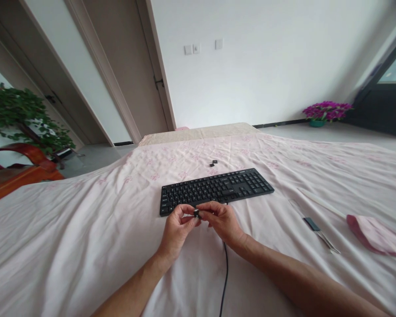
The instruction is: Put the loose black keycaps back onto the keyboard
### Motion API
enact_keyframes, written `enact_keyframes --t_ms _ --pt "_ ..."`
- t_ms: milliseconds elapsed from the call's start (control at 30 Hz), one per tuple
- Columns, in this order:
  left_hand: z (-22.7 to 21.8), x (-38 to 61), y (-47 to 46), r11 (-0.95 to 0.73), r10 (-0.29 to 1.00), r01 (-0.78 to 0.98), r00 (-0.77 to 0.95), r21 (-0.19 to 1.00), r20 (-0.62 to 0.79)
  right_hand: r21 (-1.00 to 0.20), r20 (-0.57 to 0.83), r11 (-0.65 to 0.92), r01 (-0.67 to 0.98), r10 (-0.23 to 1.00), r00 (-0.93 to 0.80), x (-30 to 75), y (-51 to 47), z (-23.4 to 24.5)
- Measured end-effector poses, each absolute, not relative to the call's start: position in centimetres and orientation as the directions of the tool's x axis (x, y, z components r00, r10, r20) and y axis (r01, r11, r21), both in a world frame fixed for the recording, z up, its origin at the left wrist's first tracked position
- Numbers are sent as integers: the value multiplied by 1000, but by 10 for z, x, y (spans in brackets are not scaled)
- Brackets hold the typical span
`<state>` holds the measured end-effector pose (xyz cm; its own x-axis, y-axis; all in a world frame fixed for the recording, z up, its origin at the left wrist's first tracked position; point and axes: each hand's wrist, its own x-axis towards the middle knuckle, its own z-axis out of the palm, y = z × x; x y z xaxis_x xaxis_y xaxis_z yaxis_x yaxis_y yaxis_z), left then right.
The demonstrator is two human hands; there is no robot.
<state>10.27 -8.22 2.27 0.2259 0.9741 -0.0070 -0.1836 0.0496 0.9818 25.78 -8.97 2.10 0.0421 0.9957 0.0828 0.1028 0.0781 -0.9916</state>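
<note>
A black keyboard [214, 187] lies at a slant on the pink flowered sheet. Just in front of its near edge, my left hand [181, 224] and my right hand [221, 220] meet, fingertips pinched together around a small black keycap [196, 213]. Its underside and much of its outline are hidden by the fingers. Two more small black keycaps [213, 163] rest on the sheet behind the keyboard. The keyboard's cable [226, 268] runs toward me, passing beneath my right wrist.
To the right lie a wire keycap puller [312, 223] with a dark grip, a thin pale stick [320, 202] and a pink cloth [376, 235]. Wrinkled sheet [69, 233] spreads on the left. A wooden chair [23, 169] stands at the far left.
</note>
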Motion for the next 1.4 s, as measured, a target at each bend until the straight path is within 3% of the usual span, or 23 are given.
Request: enact_keyframes --t_ms 200,433,833,933,1033,1167,1267,1400 --pt "21 103 -82 188 966 -364 237 912 -104 -865 362 372 336 928 -93 259 -92 21" --pt "21 103 -82 313 936 -422 288 851 -202 -704 450 470 532 875 -178 262 -93 23" --pt "19 104 -82 316 945 -408 218 856 -245 -429 486 535 728 816 -313 266 -97 35" --pt "24 103 -83 232 960 -309 223 922 -166 -450 468 509 734 834 -292 276 -90 37" --pt "30 96 -78 -35 986 -76 160 997 47 -470 482 431 770 856 -185 301 -72 36" --pt "30 76 -57 -386 915 214 -36 897 402 -384 462 314 868 880 -114 340 -52 27" --pt "23 59 -38 -425 862 377 -107 823 495 -317 445 298 900 885 -136 354 -47 20" --pt "11 42 -21 -376 855 519 -124 767 503 -286 447 312 906 880 -161 354 -48 16"
